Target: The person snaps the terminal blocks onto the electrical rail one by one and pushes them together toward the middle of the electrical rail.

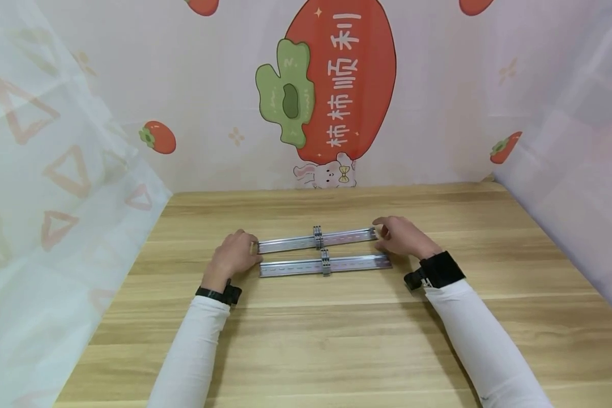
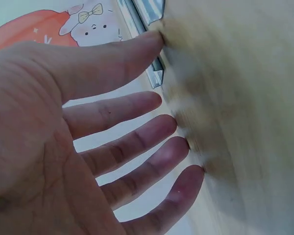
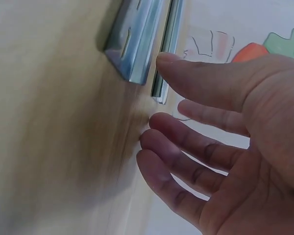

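Observation:
Two slotted metal DIN rails lie roughly side by side on the table. The back rail (image 1: 290,244) slants slightly up to the right; the front rail (image 1: 290,268) is closer to level. Near its middle, each carries a small grey clip-on block, one on the back rail (image 1: 318,238) and one on the front rail (image 1: 326,263). My left hand (image 1: 234,251) is at the rails' left ends, its thumb by the gap between them and its fingers extended. At the right ends, my right hand (image 1: 400,235) has thumb and fingers spread around the back rail's tip, loosely bent. Contact is unclear.
The wood-grain table (image 1: 306,340) extends around the rails. Behind it hangs a white printed cloth (image 1: 209,85) with a big red persimmon, and more cloth (image 1: 56,198) slopes down along the left side. Both wrists wear black straps with small cameras.

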`<state>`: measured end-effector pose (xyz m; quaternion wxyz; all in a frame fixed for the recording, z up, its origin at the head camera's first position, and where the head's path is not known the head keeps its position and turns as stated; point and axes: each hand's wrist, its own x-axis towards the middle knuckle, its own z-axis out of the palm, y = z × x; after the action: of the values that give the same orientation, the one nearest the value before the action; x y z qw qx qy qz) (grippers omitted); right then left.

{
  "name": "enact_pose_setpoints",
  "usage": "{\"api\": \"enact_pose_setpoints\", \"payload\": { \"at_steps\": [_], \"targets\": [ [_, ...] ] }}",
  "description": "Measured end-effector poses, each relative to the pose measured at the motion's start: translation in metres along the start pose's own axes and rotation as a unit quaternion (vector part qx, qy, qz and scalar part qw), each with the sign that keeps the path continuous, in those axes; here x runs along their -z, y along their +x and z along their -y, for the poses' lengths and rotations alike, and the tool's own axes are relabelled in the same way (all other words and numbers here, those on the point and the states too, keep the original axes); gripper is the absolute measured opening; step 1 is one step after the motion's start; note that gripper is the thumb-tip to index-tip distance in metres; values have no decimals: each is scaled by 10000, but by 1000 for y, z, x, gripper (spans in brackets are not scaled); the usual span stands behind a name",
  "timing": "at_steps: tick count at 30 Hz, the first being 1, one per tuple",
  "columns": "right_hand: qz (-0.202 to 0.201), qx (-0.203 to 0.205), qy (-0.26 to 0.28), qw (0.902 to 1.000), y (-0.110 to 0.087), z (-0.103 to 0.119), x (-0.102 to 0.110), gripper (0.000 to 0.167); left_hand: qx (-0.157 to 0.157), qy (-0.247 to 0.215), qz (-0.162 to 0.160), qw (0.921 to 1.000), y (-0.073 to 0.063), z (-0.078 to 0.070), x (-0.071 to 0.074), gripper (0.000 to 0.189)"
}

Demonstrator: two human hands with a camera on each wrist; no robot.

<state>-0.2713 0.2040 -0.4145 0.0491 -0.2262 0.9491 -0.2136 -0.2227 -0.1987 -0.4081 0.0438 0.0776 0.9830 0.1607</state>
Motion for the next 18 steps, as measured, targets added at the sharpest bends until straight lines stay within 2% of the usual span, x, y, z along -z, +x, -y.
{"api": "enact_pose_setpoints", "payload": {
  "at_steps": [4,9,18],
  "targets": [
    [118,72,-126,9998,8,3,1,48,-64,-66,38,9999,2,3,1,42],
    [191,-33,-162,9997,12,4,0,40,-107,-167,73,9998,3,2,2,38],
    [68,-108,-185,9997,14,0,-3,30,-183,-247,16,9995,9,2,1,14]
  ]
}}
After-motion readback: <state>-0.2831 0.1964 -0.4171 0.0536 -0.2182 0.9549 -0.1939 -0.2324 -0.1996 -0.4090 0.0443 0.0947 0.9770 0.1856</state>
